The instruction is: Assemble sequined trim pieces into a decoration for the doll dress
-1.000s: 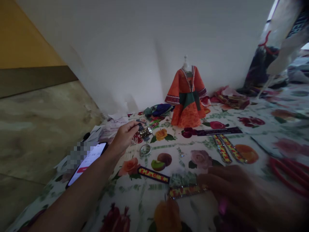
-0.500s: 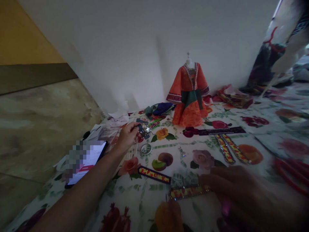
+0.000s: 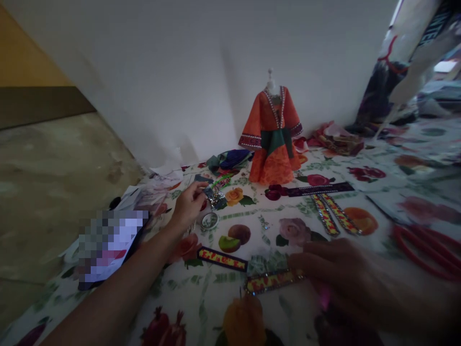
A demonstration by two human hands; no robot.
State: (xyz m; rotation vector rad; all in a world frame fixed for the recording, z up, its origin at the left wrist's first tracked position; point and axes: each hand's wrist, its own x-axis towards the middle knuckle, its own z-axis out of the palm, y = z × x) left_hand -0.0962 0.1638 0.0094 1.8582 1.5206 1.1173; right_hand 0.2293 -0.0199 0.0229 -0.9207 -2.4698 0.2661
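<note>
My left hand (image 3: 188, 205) reaches to the middle of the table, thumb and fingers pinched at the edge of a small dark piece with glittering silver bits (image 3: 216, 197). A round ring-shaped item (image 3: 210, 220) lies just below that hand. Nearer to me, my right hand (image 3: 338, 276) is blurred, its fingertips closed at the right end of a yellow-and-red trim strip (image 3: 268, 282) with a sparkling edge. Something pink (image 3: 325, 299) shows beneath this hand. Another yellow-and-red strip (image 3: 222, 259) with a dark border lies between the hands.
A small dress form in an orange and green dress (image 3: 273, 139) stands by the wall. Two joined trim strips (image 3: 333, 214) and a dark purple band (image 3: 320, 189) lie before it. Red-handled scissors (image 3: 425, 252) are at right, a phone (image 3: 115, 254) at left. Folded fabrics (image 3: 230, 161) lie behind.
The view has shifted slightly, so everything sits a little further left. Both hands keep nearly the same places on the table.
</note>
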